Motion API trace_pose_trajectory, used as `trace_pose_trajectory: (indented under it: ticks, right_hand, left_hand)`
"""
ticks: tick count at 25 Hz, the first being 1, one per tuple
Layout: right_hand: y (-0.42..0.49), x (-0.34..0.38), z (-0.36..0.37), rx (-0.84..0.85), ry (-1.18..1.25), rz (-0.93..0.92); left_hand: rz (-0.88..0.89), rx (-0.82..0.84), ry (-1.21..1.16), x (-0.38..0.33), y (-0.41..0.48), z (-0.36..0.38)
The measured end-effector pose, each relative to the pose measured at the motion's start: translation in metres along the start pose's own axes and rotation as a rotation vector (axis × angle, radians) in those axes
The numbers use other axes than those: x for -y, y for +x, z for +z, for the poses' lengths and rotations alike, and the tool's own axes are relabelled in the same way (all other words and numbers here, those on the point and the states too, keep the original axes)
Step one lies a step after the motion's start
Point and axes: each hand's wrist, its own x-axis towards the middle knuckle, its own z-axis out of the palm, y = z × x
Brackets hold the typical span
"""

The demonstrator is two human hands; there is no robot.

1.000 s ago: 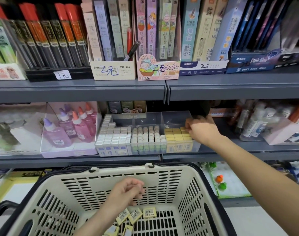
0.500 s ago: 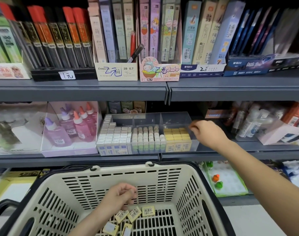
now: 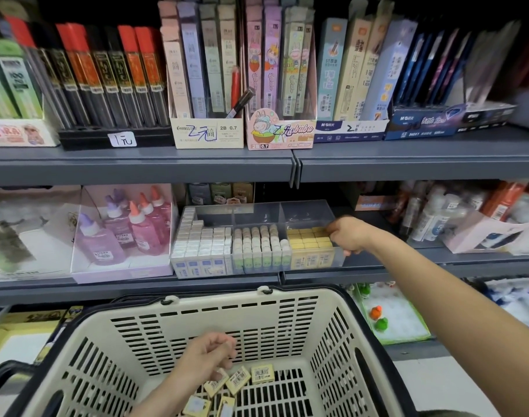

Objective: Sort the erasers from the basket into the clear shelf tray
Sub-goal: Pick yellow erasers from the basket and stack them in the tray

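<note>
Right hand, fingers curled, contents unseen, at clear shelf tray right compartment's yellow erasers; left hand loosely pinched over basket erasers; risk: jostling topples packed rows.

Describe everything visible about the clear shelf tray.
The clear shelf tray is a see-through, plastic-looking box on the middle grey shelf, split into three compartments. The left one holds white boxed erasers, the middle one rounded pale erasers, the right one yellow erasers. All rows sit toward the front; the back looks bare. The right hand rests at its right wall, over the yellow compartment.
</note>
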Motion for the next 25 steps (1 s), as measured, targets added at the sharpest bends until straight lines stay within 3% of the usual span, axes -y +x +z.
trace_pose_trajectory:
  ticks: [5, 8, 12, 17, 21, 25]
  right_hand:
    - [-0.033, 0.006, 0.009, -0.342, 0.028, -0.132]
    - [-0.077, 0.020, 0.049, -0.383, 0.180, -0.302]
    - [-0.112, 0.040, 0.122, -0.118, 0.196, -0.393]
    - [-0.108, 0.057, 0.191, 0.272, -0.050, -0.400]
    - [-0.103, 0.049, 0.253, 0.460, -0.361, -0.396]
    - [-0.112, 0.043, 0.302, 0.536, -0.431, -0.375]
  left_hand:
    - [0.015, 0.010, 0.092, -0.002, -0.004, -0.006]
    - [0.037, 0.042, 0.181, -0.002, -0.009, -0.014]
    - [0.006, 0.034, 0.287, 0.014, -0.011, -0.019]
    - [0.009, 0.033, 0.449, 0.042, 0.000, -0.016]
    - [0.030, 0.136, 0.563, 0.070, 0.009, -0.010]
    - [-0.013, 0.226, 0.645, 0.087, 0.009, -0.005]
